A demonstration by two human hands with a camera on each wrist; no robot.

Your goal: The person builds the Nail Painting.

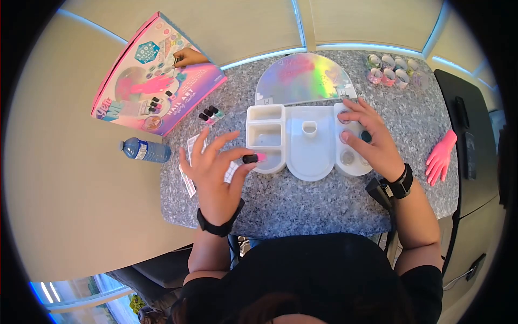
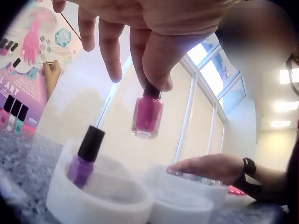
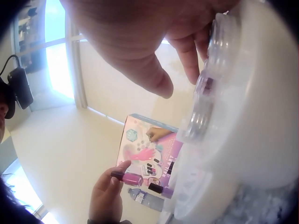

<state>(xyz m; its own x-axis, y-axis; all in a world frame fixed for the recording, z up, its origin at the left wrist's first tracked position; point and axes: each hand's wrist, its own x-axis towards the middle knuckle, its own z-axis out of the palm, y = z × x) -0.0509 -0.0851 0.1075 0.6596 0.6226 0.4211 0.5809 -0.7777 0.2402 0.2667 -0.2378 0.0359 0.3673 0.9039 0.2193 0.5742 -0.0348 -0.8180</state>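
Observation:
Between thumb and index finger, the left hand (image 1: 213,171) pinches the black cap of a pink polish bottle (image 1: 260,157), held over the left part of a white tray (image 1: 309,171). The left wrist view shows the pink bottle (image 2: 147,115) hanging cap up, above and beside a purple bottle (image 2: 81,170) that leans in a rounded compartment. My right hand (image 1: 375,141) is over the tray's right section, its fingers spread and near small clear round pots (image 1: 346,157). In the right wrist view, the pots (image 3: 202,114) stand close to the right hand's fingers.
A nail art box (image 1: 156,81), a water bottle (image 1: 144,150), several polish bottles (image 1: 210,115) and sticker sheets (image 1: 191,183) lie left. An iridescent half-round panel (image 1: 305,78) lies behind the tray. Decorated rolls (image 1: 388,77) and a pink model hand (image 1: 441,157) are right.

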